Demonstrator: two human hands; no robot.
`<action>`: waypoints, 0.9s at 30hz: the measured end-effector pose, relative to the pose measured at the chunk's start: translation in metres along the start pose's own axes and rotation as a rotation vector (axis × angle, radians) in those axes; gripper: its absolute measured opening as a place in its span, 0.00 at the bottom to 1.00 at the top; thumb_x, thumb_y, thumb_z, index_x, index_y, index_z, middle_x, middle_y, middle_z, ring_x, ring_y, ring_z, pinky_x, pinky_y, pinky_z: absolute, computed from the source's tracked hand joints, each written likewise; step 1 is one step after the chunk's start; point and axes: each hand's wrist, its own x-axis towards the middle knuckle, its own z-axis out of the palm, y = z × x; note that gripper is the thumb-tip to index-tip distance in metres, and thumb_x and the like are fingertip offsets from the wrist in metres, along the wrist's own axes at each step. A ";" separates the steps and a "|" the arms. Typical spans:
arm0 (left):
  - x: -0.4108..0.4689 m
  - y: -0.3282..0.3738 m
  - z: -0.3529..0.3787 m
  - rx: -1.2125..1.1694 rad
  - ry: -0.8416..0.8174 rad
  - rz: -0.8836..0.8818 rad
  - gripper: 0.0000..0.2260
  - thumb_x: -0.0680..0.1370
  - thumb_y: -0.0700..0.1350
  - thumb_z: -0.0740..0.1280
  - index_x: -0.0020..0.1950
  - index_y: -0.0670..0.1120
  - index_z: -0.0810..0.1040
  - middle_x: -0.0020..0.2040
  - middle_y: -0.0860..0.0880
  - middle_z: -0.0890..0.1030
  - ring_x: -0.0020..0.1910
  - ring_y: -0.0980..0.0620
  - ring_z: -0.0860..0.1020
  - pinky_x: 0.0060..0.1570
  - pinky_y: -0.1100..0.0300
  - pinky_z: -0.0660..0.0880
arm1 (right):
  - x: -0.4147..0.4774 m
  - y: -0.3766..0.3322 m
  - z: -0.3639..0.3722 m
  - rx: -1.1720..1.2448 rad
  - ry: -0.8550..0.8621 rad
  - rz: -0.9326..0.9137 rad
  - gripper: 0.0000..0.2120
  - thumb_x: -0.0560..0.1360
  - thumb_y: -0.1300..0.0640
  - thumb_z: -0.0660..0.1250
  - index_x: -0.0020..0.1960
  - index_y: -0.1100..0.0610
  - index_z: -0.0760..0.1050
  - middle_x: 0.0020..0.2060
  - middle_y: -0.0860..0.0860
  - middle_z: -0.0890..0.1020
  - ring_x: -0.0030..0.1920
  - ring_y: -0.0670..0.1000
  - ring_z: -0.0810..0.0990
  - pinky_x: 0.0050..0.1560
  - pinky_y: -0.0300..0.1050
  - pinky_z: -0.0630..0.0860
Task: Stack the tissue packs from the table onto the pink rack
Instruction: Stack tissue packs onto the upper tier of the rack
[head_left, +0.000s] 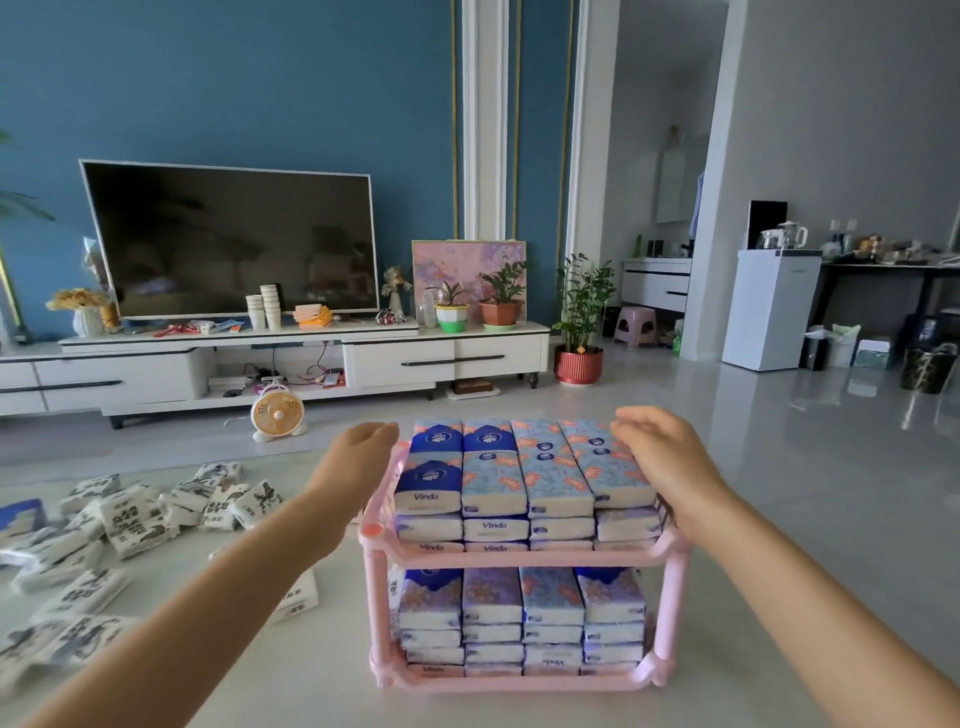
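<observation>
Pale table (322, 686) is holding the pink rack (378, 597) at 12 o'clock, where you are flanking its top tissue packs (524, 478) with left hand (358, 457) and right hand (660, 457), fingers loose, probably squaring them.

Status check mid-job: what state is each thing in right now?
pink rack, upright, both shelves full.
top-shelf packs, stacked in neat rows.
lower-shelf packs, stacked in rows.
loose packs, scattered on the table, left.
left hand, open, at the top stack's left side.
right hand, open, resting on the top stack's right.
television, off.
</observation>
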 end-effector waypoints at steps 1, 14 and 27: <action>-0.006 -0.008 -0.012 0.016 0.011 0.038 0.14 0.82 0.46 0.56 0.64 0.44 0.71 0.58 0.46 0.76 0.56 0.48 0.73 0.62 0.52 0.68 | -0.009 0.000 -0.001 0.036 0.039 -0.061 0.09 0.77 0.60 0.62 0.56 0.55 0.75 0.53 0.51 0.79 0.56 0.52 0.77 0.59 0.48 0.72; -0.039 -0.047 -0.066 -0.330 -0.085 0.067 0.12 0.82 0.40 0.52 0.58 0.43 0.74 0.56 0.44 0.79 0.55 0.49 0.76 0.58 0.54 0.68 | -0.096 -0.006 0.030 0.033 -0.041 -0.409 0.09 0.73 0.65 0.63 0.42 0.53 0.77 0.40 0.44 0.82 0.44 0.39 0.78 0.46 0.25 0.70; 0.030 0.000 0.023 -0.290 -0.121 -0.307 0.22 0.80 0.52 0.57 0.69 0.39 0.65 0.52 0.39 0.75 0.45 0.42 0.74 0.41 0.51 0.71 | 0.021 0.014 -0.033 0.367 -0.029 0.229 0.13 0.79 0.54 0.58 0.59 0.59 0.73 0.58 0.58 0.78 0.55 0.54 0.77 0.59 0.46 0.72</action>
